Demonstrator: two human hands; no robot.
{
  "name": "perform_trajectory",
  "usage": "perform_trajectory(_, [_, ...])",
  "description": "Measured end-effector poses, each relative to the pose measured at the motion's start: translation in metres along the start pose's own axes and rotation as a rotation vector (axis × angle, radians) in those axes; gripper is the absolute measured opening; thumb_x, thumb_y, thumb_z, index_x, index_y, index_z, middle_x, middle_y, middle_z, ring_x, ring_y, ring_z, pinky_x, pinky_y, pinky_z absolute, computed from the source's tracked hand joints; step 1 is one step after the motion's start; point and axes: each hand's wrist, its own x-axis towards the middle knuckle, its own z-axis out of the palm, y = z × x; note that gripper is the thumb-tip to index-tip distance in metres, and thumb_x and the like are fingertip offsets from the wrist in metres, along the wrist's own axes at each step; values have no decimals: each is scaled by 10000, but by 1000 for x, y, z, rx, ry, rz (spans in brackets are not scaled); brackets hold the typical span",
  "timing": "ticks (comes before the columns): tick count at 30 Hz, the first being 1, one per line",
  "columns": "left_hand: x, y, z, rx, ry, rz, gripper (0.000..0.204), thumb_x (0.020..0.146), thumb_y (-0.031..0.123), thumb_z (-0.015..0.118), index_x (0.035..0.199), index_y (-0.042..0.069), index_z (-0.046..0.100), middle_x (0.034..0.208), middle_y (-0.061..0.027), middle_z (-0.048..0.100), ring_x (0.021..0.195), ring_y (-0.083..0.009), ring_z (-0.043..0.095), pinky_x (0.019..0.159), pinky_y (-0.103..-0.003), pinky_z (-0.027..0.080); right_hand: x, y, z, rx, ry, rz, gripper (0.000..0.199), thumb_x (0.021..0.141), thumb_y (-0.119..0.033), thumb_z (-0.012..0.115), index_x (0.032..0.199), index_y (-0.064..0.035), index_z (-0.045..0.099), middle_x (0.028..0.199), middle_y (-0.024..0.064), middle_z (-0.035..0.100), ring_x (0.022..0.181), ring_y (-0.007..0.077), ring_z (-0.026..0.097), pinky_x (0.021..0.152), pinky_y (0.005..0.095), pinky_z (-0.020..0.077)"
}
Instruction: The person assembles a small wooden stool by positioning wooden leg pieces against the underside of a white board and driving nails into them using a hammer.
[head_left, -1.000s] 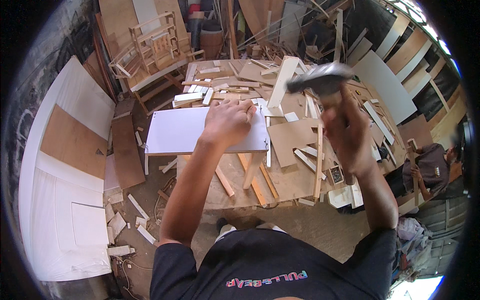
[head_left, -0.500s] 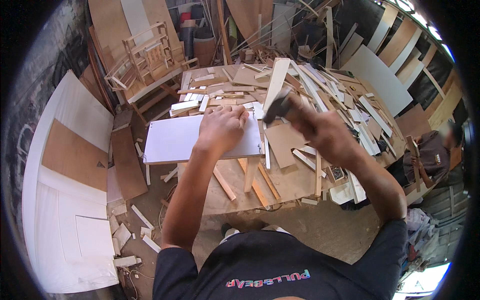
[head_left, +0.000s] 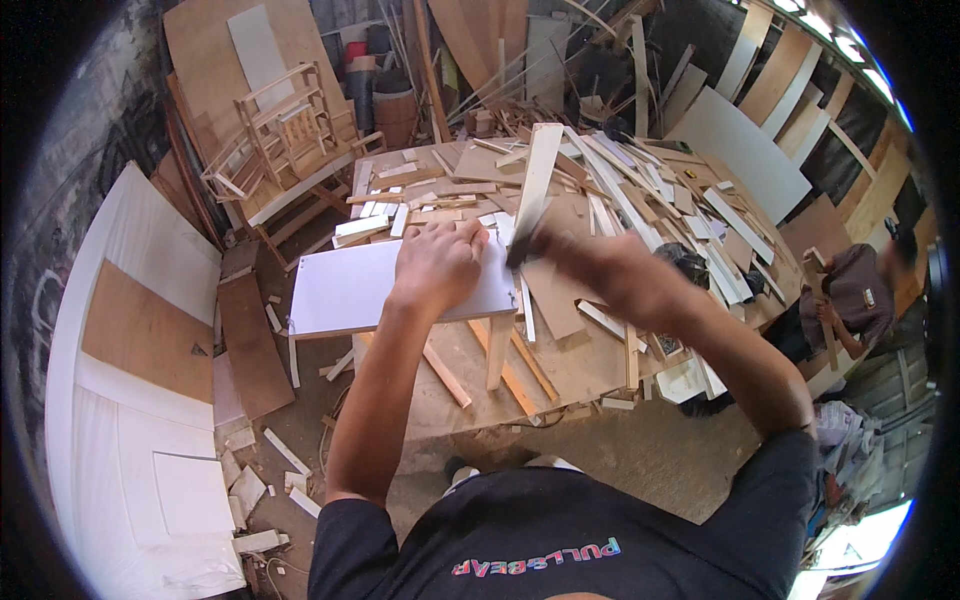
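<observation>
A white board (head_left: 345, 285) lies raised above the work table on wooden pieces, one wooden leg (head_left: 497, 350) showing under its right end. My left hand (head_left: 440, 262) rests on top of the board toward its far right, fingers curled closed; whatever they may pinch is hidden. My right hand (head_left: 625, 275), smeared by motion, grips a hammer, its dark head (head_left: 522, 248) down at the board's right edge. A pale wooden upright (head_left: 537, 180) rises just beyond that corner. Small dark marks, perhaps nails, dot the board's right edge.
Offcuts and strips (head_left: 620, 195) cover much of the work table (head_left: 430, 405). A small wooden chair-like frame (head_left: 290, 125) stands at the far left. Large white panels (head_left: 130, 400) lean along the left. Another person (head_left: 850, 295) holds a wooden piece at the right.
The hammer has come down and slightly left to the board's right edge, and my right hand is more blurred. My left hand stays on the board. The view has shifted a little.
</observation>
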Motion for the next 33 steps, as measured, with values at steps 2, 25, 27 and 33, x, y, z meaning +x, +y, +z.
perform_trajectory(2, [1,-3,5,-3,17,20,402,1144,384,358,1309,168,654,1258,-142,711,1270,-298,622,1115,-481,384,-3,-16,1,-71,-184,23,630,1076,-188,628,1632,-36,376,977,321,700,741,329,724,715,429,559])
perform_trajectory(25, [-1,-5,-2,-35,-24,-5,441,1149,386,326,1332,132,637,1325,-176,691,1319,-346,596,1166,-508,371,2,-54,-23,-25,56,261,562,1091,-203,599,1616,-76,444,826,168,679,700,301,657,715,408,550])
perform_trajectory(27, [0,1,1,-24,-35,22,450,1150,387,322,1331,123,638,1323,-182,690,1313,-359,600,1160,-515,378,-8,-30,-3,-149,-110,193,576,1089,-213,604,1619,-66,432,832,193,682,700,326,660,727,426,548])
perform_trajectory(33, [3,-2,6,2,-3,38,451,1147,383,330,1320,111,645,1328,-201,690,1303,-358,610,1143,-519,386,-6,-59,-17,-34,-47,305,628,1076,-243,631,1629,-65,392,874,264,705,765,352,729,741,471,542])
